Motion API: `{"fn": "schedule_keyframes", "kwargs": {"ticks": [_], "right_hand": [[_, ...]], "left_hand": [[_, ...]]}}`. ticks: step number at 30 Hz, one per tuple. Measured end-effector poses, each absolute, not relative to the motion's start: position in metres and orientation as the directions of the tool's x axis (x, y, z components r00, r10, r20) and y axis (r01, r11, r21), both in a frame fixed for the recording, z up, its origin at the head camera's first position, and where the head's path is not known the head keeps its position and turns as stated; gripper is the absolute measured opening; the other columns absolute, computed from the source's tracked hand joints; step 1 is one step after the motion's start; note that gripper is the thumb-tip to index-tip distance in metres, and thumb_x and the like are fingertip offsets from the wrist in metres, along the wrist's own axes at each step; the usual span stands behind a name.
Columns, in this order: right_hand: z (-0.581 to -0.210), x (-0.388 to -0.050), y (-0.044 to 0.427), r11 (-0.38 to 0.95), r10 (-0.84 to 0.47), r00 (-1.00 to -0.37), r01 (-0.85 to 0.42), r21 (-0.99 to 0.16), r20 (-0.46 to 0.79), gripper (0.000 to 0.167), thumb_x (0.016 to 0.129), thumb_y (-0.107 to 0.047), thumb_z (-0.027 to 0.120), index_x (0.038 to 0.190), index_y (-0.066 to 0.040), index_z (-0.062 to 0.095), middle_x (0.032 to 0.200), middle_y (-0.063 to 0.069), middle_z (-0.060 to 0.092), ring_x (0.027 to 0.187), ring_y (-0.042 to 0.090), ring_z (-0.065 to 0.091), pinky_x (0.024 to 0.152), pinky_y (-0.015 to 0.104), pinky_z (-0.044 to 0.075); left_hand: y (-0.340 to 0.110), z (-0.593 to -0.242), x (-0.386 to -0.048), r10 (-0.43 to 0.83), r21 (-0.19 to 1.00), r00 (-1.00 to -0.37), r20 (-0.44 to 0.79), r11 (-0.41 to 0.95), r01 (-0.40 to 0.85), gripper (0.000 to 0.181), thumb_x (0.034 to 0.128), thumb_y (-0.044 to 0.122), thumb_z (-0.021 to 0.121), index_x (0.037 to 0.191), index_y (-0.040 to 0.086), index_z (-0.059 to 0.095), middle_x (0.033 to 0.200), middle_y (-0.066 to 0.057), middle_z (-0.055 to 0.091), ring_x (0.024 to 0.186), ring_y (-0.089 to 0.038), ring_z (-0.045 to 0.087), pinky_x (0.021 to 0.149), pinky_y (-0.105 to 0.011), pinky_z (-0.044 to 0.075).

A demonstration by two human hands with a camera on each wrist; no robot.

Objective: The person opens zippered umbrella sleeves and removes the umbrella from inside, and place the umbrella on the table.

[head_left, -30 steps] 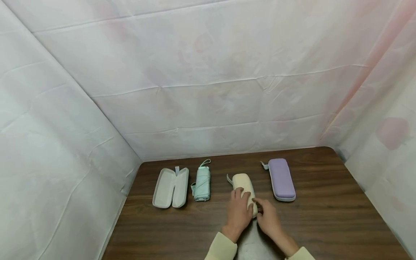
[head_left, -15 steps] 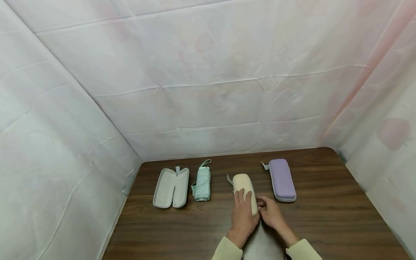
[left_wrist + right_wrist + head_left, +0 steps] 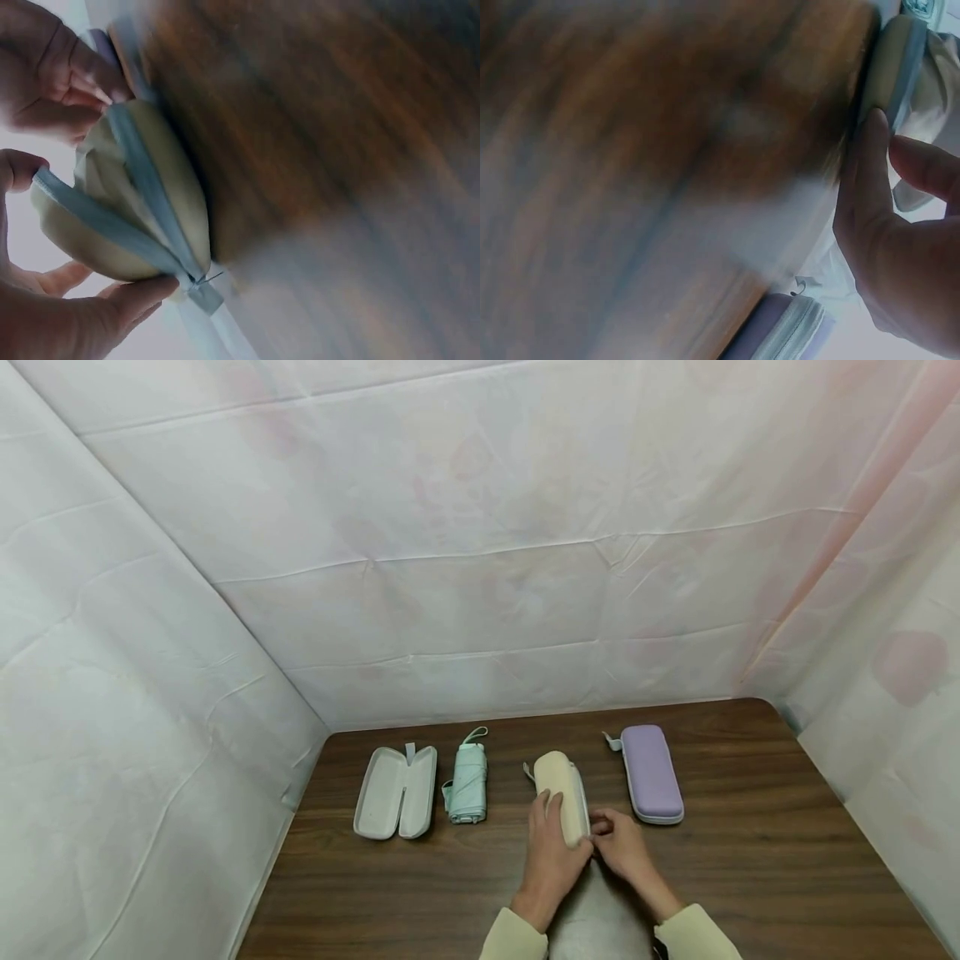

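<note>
4 things lie in a loose row on the dark wooden table (image 3: 375, 893): a white case (image 3: 378, 797) at the far left, a mint umbrella (image 3: 468, 785) just beside it, a cream case (image 3: 568, 806) right of the middle, and a purple case (image 3: 652, 774) at the right end. The cream case is being handled, partly unzipped, between the umbrella and the purple case. The left hand (image 3: 553, 852) holds its upper half, fingers bent over the left side and thumb by the near end. From the left wrist, 2 bands of the grey zip (image 3: 142, 176) spread apart in a V, with pale lining (image 3: 112, 176) between them; a short grey tab (image 3: 206, 298) sits close to where they meet, near a fingertip of the left hand. The right hand (image 3: 621, 847) comes in from the right with a narrow grip: its thumb and forefinger pinch the rim of the lower half near the closer end, which the right wrist view shows at close range. Pale yellow sleeves (image 3: 514, 935) end at 2 wrists. The white case lies spread flat, its 2 halves side by side with the insides up. The umbrella is folded and wrapped, with a thin loop (image 3: 476, 734) at its far end. The purple case lies closed. Behind the table and along its 2 sides hang white sheets (image 3: 480, 610) with faint pink prints.
</note>
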State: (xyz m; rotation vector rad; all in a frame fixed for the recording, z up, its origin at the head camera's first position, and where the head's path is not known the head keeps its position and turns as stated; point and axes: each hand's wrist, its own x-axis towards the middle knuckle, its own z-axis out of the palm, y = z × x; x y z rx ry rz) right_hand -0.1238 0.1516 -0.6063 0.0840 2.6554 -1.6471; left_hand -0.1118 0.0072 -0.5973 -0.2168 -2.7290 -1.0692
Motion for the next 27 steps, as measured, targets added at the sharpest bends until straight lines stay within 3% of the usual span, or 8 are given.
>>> {"fn": "schedule_keyframes", "kwargs": {"ticks": [6, 16, 27], "right_hand": [[-0.609, -0.125, 0.150, 0.484, 0.068, -0.998, 0.043, -0.874, -0.012, 0.036, 0.080, 0.009, 0.079, 0.115, 0.013, 0.071, 0.079, 0.014, 0.075, 0.072, 0.020, 0.073, 0.065, 0.028, 0.057], [-0.608, -0.126, 0.150, 0.499, 0.077, -0.997, 0.049, -0.865, -0.011, 0.034, 0.080, 0.010, 0.075, 0.114, 0.011, 0.072, 0.078, 0.012, 0.073, 0.071, 0.017, 0.072, 0.064, 0.026, 0.055], [-0.607, -0.127, 0.148, 0.550, 0.082, -0.997, 0.046, -0.834, -0.001, 0.032, 0.084, 0.009, 0.071, 0.116, 0.008, 0.073, 0.085, 0.015, 0.072, 0.076, 0.019, 0.072, 0.066, 0.030, 0.057]], "left_hand": [[-0.001, -0.588, -0.112, 0.017, 0.615, -0.970, 0.243, 0.771, 0.167, 0.066, 0.0808, 0.021, 0.079, 0.143, 0.007, 0.061, 0.149, -0.013, 0.055, 0.131, -0.031, 0.056, 0.100, -0.045, 0.055], [-0.014, -0.580, -0.112, -0.075, 0.695, -0.978, 0.193, 0.715, 0.082, 0.063, 0.0774, 0.013, 0.080, 0.138, 0.008, 0.065, 0.131, -0.007, 0.063, 0.116, -0.028, 0.062, 0.092, -0.045, 0.056], [-0.029, -0.571, -0.111, -0.142, 0.851, -0.989, 0.042, 0.523, -0.039, 0.062, 0.0827, 0.004, 0.074, 0.143, 0.005, 0.061, 0.132, -0.009, 0.064, 0.107, -0.023, 0.064, 0.083, -0.040, 0.054]]}}
